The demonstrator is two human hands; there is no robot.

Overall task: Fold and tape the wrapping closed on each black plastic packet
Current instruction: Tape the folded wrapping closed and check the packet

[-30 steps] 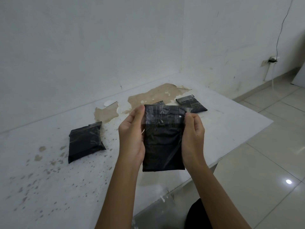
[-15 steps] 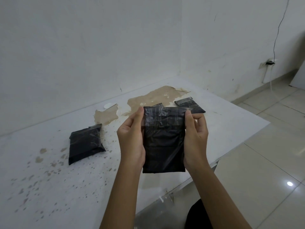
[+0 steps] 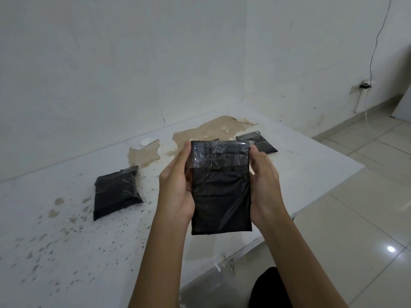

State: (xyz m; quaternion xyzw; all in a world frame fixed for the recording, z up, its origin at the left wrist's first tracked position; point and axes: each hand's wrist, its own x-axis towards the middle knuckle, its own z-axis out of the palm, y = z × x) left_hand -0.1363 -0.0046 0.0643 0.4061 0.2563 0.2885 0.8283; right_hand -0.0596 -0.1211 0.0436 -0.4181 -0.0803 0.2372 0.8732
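— Where is the packet?
— A black packet is held upright above the table, left hand and right hand each gripping a side edge.
— Others?
— Two more packets lie on the table: one left, one behind.

Held upright above the chipped white table, near its front edge: tall black plastic packet. Left of it, flat on the table, squarish black plastic packet. Behind-right, smaller flat black packet.
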